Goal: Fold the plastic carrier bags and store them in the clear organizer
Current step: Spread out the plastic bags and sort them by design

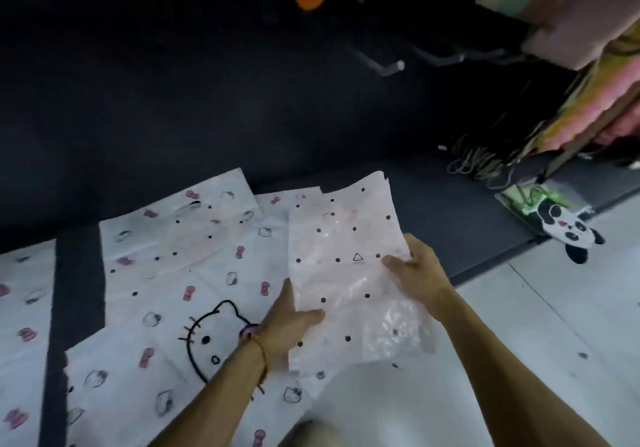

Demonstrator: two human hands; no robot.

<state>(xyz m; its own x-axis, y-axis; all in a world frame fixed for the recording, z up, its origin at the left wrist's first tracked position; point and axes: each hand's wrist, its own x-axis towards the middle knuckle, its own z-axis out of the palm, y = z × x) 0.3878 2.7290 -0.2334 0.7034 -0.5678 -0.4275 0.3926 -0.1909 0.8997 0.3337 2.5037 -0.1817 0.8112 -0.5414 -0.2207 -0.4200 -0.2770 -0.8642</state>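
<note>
A pale pink plastic carrier bag (346,273) with dark dots is held between both hands, folded lengthwise into a narrow strip. My left hand (287,322) pinches its left edge, thumb on top. My right hand (415,270) grips its right edge. Under and left of it several more white-pink carrier bags with cat and bow prints (166,273) lie flat on the floor, one with a large cat face (211,332). The clear organizer is not in view.
A dark mat (242,100) covers the floor beyond the bags. A panda-print item (561,228) lies at the right, near loose cords (481,162). Stacked colourful fabrics (595,66) hang at the upper right. Light tiled floor (554,325) spreads to the right.
</note>
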